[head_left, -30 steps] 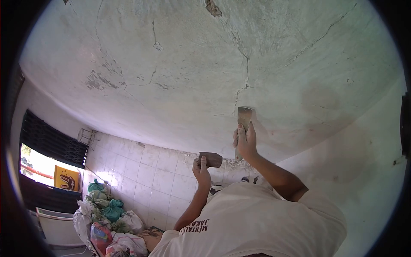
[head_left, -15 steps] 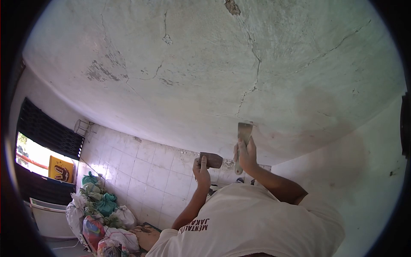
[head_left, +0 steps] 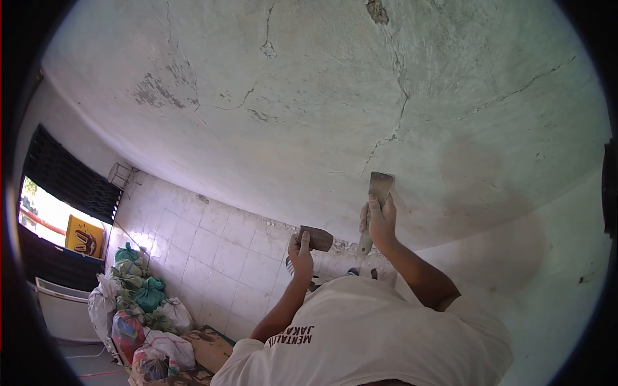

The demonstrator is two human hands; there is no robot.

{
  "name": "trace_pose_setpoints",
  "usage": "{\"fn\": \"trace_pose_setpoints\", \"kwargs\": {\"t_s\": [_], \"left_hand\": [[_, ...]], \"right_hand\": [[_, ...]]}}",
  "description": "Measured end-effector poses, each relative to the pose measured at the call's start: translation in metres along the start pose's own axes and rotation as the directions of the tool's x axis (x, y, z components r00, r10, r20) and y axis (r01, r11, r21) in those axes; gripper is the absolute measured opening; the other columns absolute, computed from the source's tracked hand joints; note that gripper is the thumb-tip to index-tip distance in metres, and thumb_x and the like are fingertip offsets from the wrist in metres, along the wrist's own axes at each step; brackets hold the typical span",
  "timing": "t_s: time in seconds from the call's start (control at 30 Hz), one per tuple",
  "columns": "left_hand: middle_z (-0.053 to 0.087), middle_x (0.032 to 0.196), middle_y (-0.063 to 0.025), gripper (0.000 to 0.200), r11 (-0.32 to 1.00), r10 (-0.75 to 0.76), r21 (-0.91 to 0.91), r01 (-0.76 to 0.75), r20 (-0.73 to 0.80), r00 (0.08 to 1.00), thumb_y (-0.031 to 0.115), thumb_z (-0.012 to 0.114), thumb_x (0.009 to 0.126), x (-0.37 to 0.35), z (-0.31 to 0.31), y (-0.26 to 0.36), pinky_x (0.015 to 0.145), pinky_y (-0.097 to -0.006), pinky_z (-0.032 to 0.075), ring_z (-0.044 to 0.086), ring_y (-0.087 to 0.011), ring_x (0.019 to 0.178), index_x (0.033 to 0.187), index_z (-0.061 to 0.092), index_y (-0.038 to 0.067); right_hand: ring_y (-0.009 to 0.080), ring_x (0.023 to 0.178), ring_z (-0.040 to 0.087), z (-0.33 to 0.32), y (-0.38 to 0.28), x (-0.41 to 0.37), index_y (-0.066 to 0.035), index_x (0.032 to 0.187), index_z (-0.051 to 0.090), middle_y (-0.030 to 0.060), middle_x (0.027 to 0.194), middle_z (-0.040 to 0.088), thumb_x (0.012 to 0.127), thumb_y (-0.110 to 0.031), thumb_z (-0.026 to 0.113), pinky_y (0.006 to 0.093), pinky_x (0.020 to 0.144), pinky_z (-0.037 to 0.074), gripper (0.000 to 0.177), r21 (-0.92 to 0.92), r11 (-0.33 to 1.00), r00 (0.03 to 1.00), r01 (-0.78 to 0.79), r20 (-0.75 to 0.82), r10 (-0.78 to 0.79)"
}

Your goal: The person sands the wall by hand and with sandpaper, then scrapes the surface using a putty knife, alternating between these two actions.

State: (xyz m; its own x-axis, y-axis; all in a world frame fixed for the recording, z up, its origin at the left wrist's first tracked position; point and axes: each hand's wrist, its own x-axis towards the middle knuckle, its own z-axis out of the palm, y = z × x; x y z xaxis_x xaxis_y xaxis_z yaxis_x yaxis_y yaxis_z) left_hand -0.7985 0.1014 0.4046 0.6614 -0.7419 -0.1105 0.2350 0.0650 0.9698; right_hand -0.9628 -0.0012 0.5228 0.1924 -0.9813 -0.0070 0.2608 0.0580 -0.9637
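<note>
While the right hand (head_left: 381,222) wraps a scraper (head_left: 382,185), blade edge just below a crack (head_left: 394,137) in the wall (head_left: 290,148), the left hand (head_left: 301,257) grips a dark block (head_left: 319,239), tiled floor (head_left: 212,267) stretching to bags (head_left: 149,294) well apart.

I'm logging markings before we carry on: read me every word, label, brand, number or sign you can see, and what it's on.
"MENTAL…": upside down on the white shirt; its last letters are unclear.
"JAKA…": the line beneath it on the shirt; its ending is unclear too.
Yellow panel by the window: brown design, too blurred to read.
Scraper and dark brown tool: nothing readable.
</note>
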Motion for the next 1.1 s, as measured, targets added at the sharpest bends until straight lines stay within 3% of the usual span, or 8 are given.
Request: {"fn": "trace_pose_setpoints", "kwargs": {"t_s": [0.13, 0.33, 0.37, 0.47, 0.63, 0.73, 0.87, 1.1], "left_hand": [[0.054, 0.071, 0.0038, 0.022, 1.0, 0.007, 0.003, -0.007, -0.001, 1.0, 0.025, 0.06, 0.096, 0.004, 0.002, 0.003, 0.056, -0.0224, 0.037, 0.043, -0.0044, 0.063, 0.083, 0.058, 0.007], [0.052, 0.069, 0.0042, 0.024, 0.999, -0.019, 0.037, 0.018, 0.016, 1.0, 0.025, 0.06, 0.097, 0.004, 0.004, 0.005, 0.055, -0.023, 0.035, 0.042, -0.0041, 0.062, 0.08, 0.056, 0.008], [0.051, 0.069, 0.0043, 0.024, 0.999, -0.025, 0.038, 0.024, 0.015, 1.0, 0.025, 0.06, 0.097, 0.004, 0.004, 0.006, 0.055, -0.0232, 0.034, 0.042, -0.004, 0.062, 0.08, 0.056, 0.008], [0.051, 0.069, 0.0041, 0.025, 1.0, -0.007, 0.02, 0.006, 0.039, 0.999, 0.026, 0.06, 0.096, 0.007, 0.006, 0.008, 0.054, -0.0233, 0.034, 0.042, -0.0043, 0.061, 0.079, 0.056, 0.008], [0.052, 0.069, 0.0039, 0.025, 0.999, 0.004, 0.043, -0.005, 0.012, 1.0, 0.026, 0.06, 0.096, 0.008, 0.003, 0.006, 0.054, -0.0229, 0.036, 0.043, -0.0045, 0.061, 0.081, 0.057, 0.007], [0.053, 0.07, 0.0036, 0.024, 0.998, -0.016, 0.061, 0.016, -0.006, 1.0, 0.026, 0.06, 0.096, 0.01, -0.003, 0.008, 0.055, -0.0226, 0.037, 0.044, -0.0045, 0.061, 0.082, 0.057, 0.007], [0.055, 0.071, 0.0029, 0.023, 0.998, -0.058, 0.026, 0.059, -0.023, 0.998, 0.027, 0.06, 0.096, 0.01, -0.004, 0.004, 0.055, -0.022, 0.038, 0.046, -0.0045, 0.062, 0.084, 0.058, 0.007], [0.056, 0.073, 0.003, 0.019, 0.991, -0.124, -0.043, 0.124, 0.012, 0.992, 0.022, 0.065, 0.093, 0.007, 0.005, -0.002, 0.058, -0.0229, 0.041, 0.048, -0.0044, 0.065, 0.084, 0.058, 0.007]], "right_hand": [[0.0123, 0.037, 0.045, 0.0, -0.001, 0.002, -0.008, 0.106, 0.041, 0.0052, 0.059, 0.049, 0.102, -0.018, 0.041, 0.0259, 0.035, 0.04, 0.01, 0.008, 0.998, 0.995, 0.056, -0.078, -0.056], [0.0091, 0.037, 0.042, -0.004, 0.009, -0.014, -0.006, 0.106, 0.043, 0.0034, 0.059, 0.049, 0.101, -0.015, 0.042, 0.0238, 0.034, 0.036, 0.01, -0.12, 0.991, 0.998, -0.056, 0.028, 0.06], [0.0087, 0.038, 0.042, -0.008, 0.002, 0.008, -0.006, 0.108, 0.044, 0.0034, 0.059, 0.048, 0.102, -0.015, 0.041, 0.0232, 0.034, 0.036, 0.011, -0.122, 0.992, 0.999, -0.024, -0.038, 0.02], [0.0087, 0.038, 0.043, 0.004, -0.016, 0.021, -0.006, 0.108, 0.044, 0.0033, 0.06, 0.049, 0.102, -0.016, 0.041, 0.0233, 0.034, 0.035, 0.012, -0.039, 0.989, 0.989, 0.142, 0.046, -0.14], [0.0094, 0.039, 0.045, 0.003, 0.029, -0.022, -0.006, 0.108, 0.042, 0.0036, 0.06, 0.049, 0.102, -0.016, 0.041, 0.0244, 0.033, 0.038, 0.012, -0.085, 0.996, 0.998, 0.032, 0.061, -0.027], [0.0103, 0.038, 0.045, -0.001, 0.018, -0.003, -0.006, 0.106, 0.041, 0.0047, 0.059, 0.05, 0.101, -0.016, 0.041, 0.0252, 0.033, 0.039, 0.011, -0.062, 0.992, 0.992, -0.111, -0.063, 0.107], [0.013, 0.038, 0.047, -0.001, 0.005, 0.006, -0.008, 0.101, 0.04, 0.0052, 0.059, 0.05, 0.102, -0.02, 0.043, 0.026, 0.034, 0.04, 0.013, -0.015, 1.0, 0.999, 0.003, -0.033, -0.003], [0.0091, 0.041, 0.045, -0.013, 0.025, -0.02, -0.004, 0.104, 0.045, 0.0042, 0.061, 0.05, 0.102, -0.015, 0.042, 0.0227, 0.035, 0.038, 0.011, -0.152, 0.988, 0.996, 0.021, 0.086, -0.008]]}}
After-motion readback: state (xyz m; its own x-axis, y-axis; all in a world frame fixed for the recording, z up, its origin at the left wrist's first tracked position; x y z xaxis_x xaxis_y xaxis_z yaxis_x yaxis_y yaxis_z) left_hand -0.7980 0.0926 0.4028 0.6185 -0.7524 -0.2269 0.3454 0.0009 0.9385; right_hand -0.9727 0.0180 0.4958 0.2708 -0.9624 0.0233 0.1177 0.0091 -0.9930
